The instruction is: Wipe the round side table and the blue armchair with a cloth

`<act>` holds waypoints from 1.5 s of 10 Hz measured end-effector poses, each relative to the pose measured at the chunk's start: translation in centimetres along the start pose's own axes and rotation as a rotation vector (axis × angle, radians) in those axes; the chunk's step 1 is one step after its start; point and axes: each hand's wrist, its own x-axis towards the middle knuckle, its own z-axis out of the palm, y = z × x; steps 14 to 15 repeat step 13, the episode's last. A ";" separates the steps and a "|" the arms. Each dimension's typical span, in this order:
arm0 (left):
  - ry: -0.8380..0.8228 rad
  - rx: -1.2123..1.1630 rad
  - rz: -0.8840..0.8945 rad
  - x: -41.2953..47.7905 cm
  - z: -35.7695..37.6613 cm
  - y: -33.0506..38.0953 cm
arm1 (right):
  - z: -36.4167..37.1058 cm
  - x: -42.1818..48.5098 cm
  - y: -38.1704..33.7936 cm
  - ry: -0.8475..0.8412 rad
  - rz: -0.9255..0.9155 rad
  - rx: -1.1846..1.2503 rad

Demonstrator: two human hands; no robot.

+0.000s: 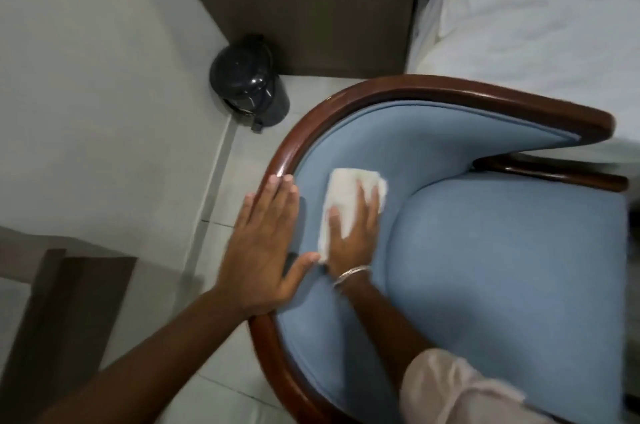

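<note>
The blue armchair point(502, 250) with a dark wooden curved rim fills the right half of the view. My right hand point(351, 233) presses a folded white cloth point(343, 191) flat against the inner padded backrest, fingers spread over it. My left hand point(266, 243) lies flat and open on the wooden rim at the chair's left side, holding nothing. The round side table is not in view.
A small black pedal bin point(247, 80) stands on the tiled floor behind the chair by the wall. A dark wooden cabinet point(294, 0) is at the top, a bed with white sheets point(554, 7) at top right, and brown furniture point(69, 312) at lower left.
</note>
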 end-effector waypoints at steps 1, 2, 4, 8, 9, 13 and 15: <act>-0.002 -0.056 -0.013 -0.1 0.4 -0.4 | -1.6 1.6 4.0 -0.151 0.206 0.039; 0.018 -0.110 0.007 -0.1 0.8 -0.4 | -4.6 -3.2 6.0 -0.355 0.295 0.112; 0.077 -0.935 -0.359 -2.1 -3.1 1.4 | -9.4 -9.9 -3.4 -0.514 0.408 -0.051; 0.837 -1.908 -0.956 -22.8 -12.5 -16.8 | 12.8 -18.1 -28.1 -0.865 -0.050 0.068; 1.112 -1.904 -1.072 -28.6 -12.0 -22.4 | 20.0 -21.2 -30.2 -0.950 0.148 0.149; 0.676 -1.121 -1.495 -33.3 -7.0 -30.4 | 31.6 -24.0 -31.3 -0.799 -0.421 -0.277; 0.676 -1.121 -1.495 -33.3 -7.0 -30.4 | 31.6 -24.0 -31.3 -0.799 -0.421 -0.277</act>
